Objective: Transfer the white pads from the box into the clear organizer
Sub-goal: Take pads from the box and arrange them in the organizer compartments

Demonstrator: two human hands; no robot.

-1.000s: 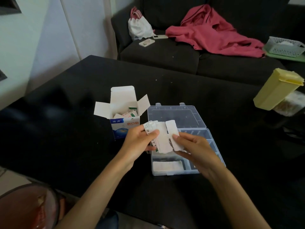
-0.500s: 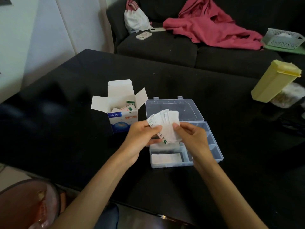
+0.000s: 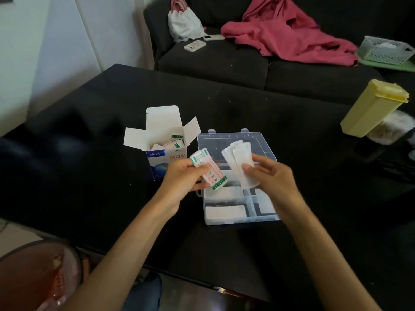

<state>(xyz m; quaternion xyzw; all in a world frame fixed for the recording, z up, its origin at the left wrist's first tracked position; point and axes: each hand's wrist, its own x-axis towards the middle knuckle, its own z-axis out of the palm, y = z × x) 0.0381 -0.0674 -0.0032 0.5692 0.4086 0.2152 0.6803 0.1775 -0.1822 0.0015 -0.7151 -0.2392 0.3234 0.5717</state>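
Note:
An open white and blue box stands on the black table, with more wrapped pads inside. Right of it lies the clear organizer, lid open; white pads lie in its near-left compartments. My left hand grips a small stack of printed wrapped pads above the organizer's left edge. My right hand pinches a fan of plain white pads over the organizer.
A yellow lidded container leans at the table's right edge beside a clear jar. Behind the table is a dark sofa with a pink garment, a white bag, phones and a mesh basket.
The single bunch held by both hands has been split: my left hand now keeps the printed pads, my right hand has drawn the plain white pads away to the right.

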